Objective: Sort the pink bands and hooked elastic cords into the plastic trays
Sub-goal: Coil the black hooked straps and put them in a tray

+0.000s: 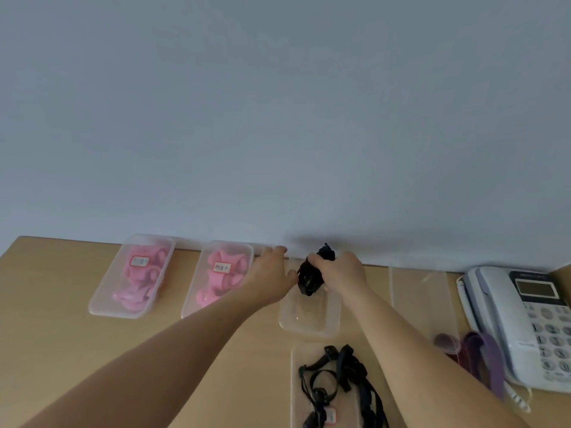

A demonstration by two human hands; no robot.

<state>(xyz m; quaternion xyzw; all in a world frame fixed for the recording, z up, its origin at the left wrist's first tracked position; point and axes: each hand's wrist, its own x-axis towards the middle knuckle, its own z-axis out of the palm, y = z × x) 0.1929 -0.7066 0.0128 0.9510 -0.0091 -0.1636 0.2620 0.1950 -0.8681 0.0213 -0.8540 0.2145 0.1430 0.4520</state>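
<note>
**Black cord bundle gripped over the middle tray**

On the desk [61, 304], starting at your left, the first tray [102, 304] holds pink bands [139, 282]. Its white label [140, 261] is too blurred to read. The second tray [191, 304] holds more bands [216, 282], and the dark characters on the second label [222, 267] cannot be made out.

Your left hand [268, 273] reaches past that tray's right edge, fingers stretched flat with nothing in them. Its thumb lies just beside the cord bundle [310, 278]; whether they touch cannot be told.

Your right hand [343, 273] curls its fingers round that black bundle. The bundle sticks out above the knuckles and hangs below the fingers, over the far end of the clear tray [309, 322].

Closer to you, the near tray [296, 359] holds loose black hooked cords [340, 375] and a small label [330, 414], unreadable.

Farther right lie another clear tray [417, 298], purple bands [482, 356] and a white phone [525, 319]. The phone's lettering is too small to read.
</note>
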